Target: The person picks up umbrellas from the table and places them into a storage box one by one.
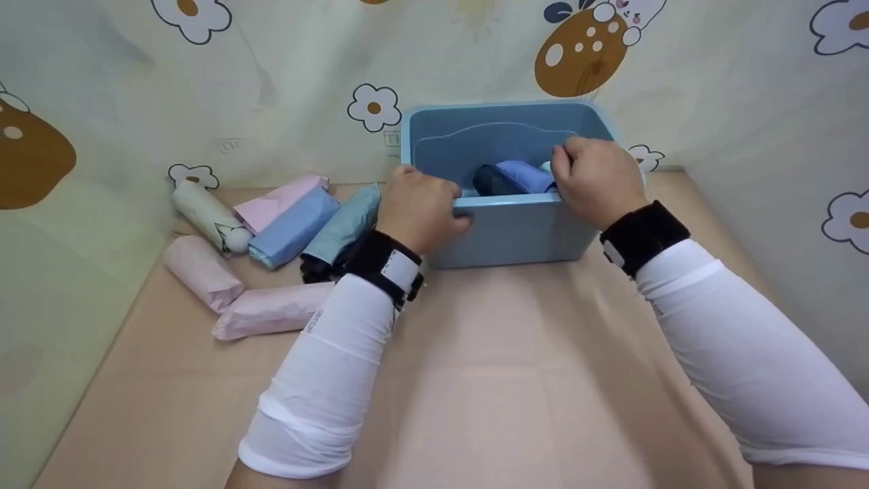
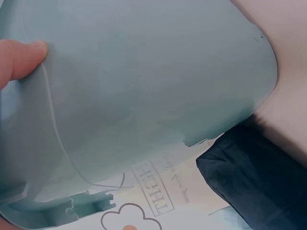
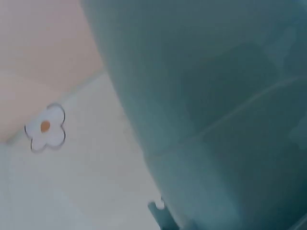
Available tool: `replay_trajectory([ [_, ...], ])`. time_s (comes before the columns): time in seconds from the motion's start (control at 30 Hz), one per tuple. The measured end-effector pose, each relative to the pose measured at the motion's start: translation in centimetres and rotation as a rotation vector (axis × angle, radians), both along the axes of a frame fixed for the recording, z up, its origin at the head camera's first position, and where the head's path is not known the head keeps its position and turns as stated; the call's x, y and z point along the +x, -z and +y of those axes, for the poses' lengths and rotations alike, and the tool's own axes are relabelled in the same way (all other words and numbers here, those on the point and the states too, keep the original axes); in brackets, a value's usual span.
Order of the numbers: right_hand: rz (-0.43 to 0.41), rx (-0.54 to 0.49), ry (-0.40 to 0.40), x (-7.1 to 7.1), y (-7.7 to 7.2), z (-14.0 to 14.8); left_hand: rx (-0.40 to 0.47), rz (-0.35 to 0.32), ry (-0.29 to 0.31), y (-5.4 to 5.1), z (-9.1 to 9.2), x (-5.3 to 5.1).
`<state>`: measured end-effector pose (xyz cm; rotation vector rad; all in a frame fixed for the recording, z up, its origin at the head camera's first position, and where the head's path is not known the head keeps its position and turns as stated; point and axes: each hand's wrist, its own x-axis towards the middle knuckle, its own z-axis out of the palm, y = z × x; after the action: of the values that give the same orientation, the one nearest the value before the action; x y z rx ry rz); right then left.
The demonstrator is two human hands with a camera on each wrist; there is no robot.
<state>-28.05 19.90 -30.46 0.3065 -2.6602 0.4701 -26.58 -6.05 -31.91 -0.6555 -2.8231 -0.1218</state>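
A light blue plastic bin (image 1: 509,234) stands against the back wall. My left hand (image 1: 419,207) grips its near left rim, thumb on the outer side; that thumb (image 2: 21,60) shows in the left wrist view against the bin wall. With curled fingers, my right hand (image 1: 601,178) holds the near right rim. Inside lie a black bundle (image 1: 492,182) and a violet-blue bundle (image 1: 524,176), probably folded umbrellas, partly hidden by the front wall. Only the bin's side (image 3: 192,96) fills the right wrist view, without fingers.
Left of the bin lie several rolled umbrella-like bundles: teal (image 1: 345,223), blue (image 1: 293,227), pink (image 1: 282,200), pale green (image 1: 209,214) and two light pink, one of them crosswise (image 1: 275,311). A dark bundle (image 2: 254,172) is beside the bin. Patterned cloth (image 1: 292,88) covers the walls.
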Motion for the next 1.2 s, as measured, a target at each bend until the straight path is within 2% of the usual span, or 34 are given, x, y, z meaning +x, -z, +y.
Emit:
replay_trajectory([
  [0.1,0.021,-0.025,-0.023,0.4,0.7,-0.1,0.004,0.011,0.008,0.1,-0.1,0.0],
  [0.33,0.11,0.025,-0.052,1.1,2.2,0.0,0.044,0.023,0.028,0.1,-0.3,0.0],
  [0.57,0.254,0.087,-0.069,1.2,3.3,0.3,0.27,-0.009,0.088,0.7,-1.2,0.2],
  [0.67,0.272,0.103,-0.063,1.4,3.7,0.4,0.365,-0.041,0.113,0.9,-1.8,0.5],
  [0.77,0.279,0.104,-0.069,1.4,4.1,0.6,0.44,-0.094,0.114,1.3,-2.5,1.0],
  [0.87,0.287,0.103,-0.081,1.4,4.4,0.7,0.473,-0.138,0.068,1.9,-3.7,1.7],
  [0.97,0.303,0.106,-0.101,1.4,4.5,0.9,0.458,-0.158,-0.023,2.7,-5.5,2.6],
  [1.07,0.329,0.107,-0.126,1.3,4.5,1.1,0.409,-0.194,-0.116,3.7,-8.1,3.7],
  [1.2,0.339,0.101,-0.146,1.2,4.5,1.1,0.293,-0.295,-0.197,5.0,-11.9,5.8],
])
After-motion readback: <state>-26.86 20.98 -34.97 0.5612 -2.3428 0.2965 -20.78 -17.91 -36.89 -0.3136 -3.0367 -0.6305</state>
